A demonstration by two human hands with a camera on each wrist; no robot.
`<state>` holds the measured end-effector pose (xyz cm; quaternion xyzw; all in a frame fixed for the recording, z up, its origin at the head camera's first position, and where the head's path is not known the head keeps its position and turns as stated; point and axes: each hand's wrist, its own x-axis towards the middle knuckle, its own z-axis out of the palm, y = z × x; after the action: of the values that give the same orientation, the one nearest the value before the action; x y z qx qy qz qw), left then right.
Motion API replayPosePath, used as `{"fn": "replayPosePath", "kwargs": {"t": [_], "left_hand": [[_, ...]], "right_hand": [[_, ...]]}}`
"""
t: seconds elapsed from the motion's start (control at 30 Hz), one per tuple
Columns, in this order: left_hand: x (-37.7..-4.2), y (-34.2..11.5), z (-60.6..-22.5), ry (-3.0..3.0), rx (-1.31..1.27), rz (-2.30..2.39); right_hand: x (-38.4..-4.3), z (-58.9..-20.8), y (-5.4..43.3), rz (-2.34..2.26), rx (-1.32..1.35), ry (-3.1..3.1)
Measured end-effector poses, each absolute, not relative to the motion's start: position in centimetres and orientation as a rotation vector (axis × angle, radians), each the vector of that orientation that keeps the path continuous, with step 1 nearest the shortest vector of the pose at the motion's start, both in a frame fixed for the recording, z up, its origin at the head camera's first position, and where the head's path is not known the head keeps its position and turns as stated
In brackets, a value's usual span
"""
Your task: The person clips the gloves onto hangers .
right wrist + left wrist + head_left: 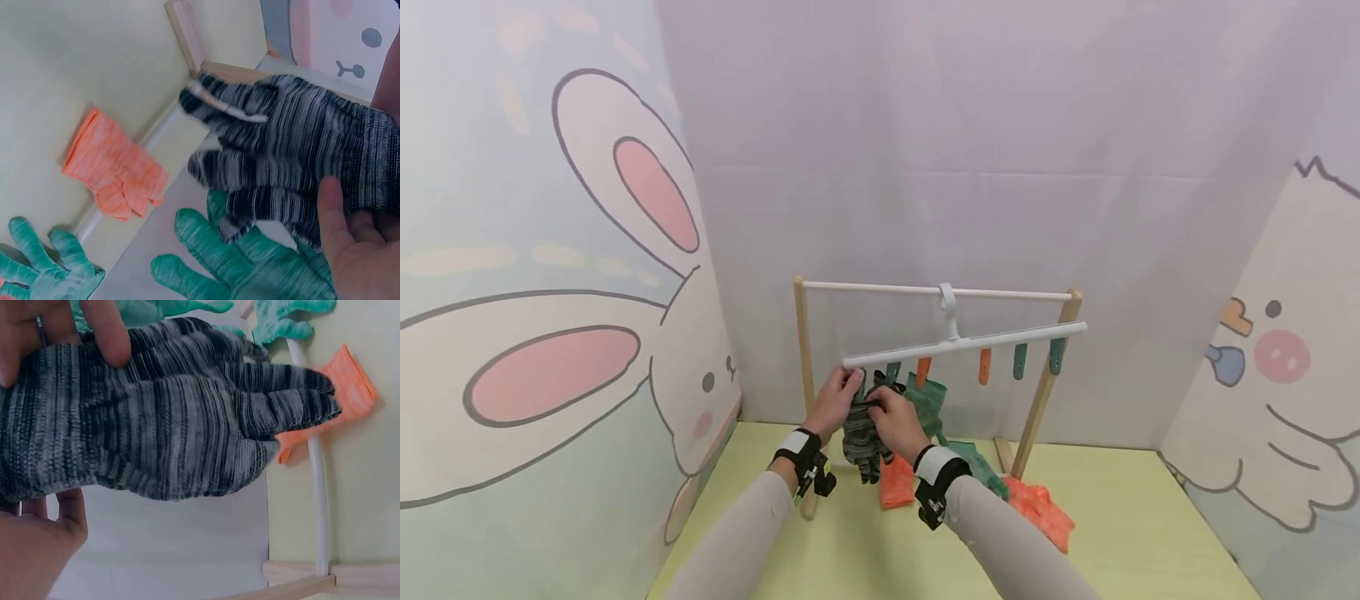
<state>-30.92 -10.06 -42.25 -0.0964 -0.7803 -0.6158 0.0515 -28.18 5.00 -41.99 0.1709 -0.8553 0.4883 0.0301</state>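
Observation:
Between my hands hangs a black-and-grey striped knit glove, fingers down; its stripes also fill the left wrist view. My left hand is just under the left end of a white hanger, thumb and fingers pinching a teal clip at the glove's cuff. My right hand grips the glove's cuff from the right, its fingertips on the knit in the right wrist view. Dark knit fabric shows beside another teal clip. A green glove hangs just right of it.
The hanger hooks onto a white rod of a wooden stand and tilts down to the left. Orange and teal clips line its bar. On the yellow table lie orange gloves and a green glove.

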Motion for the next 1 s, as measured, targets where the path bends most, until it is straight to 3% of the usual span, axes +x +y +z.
{"fn": "replayPosePath", "kwargs": {"t": [0.6, 1.0], "left_hand": [[-30.69, -9.63, -42.88, -2.314, -0.196, -2.006], [-30.34, -9.41, -42.53, -2.197, 0.007, -2.200]], "right_hand": [[-28.43, -42.68, 4.57, 1.392, 0.426, -2.672], [-28.30, -42.35, 4.89, 1.421, 0.363, -2.656]]}}
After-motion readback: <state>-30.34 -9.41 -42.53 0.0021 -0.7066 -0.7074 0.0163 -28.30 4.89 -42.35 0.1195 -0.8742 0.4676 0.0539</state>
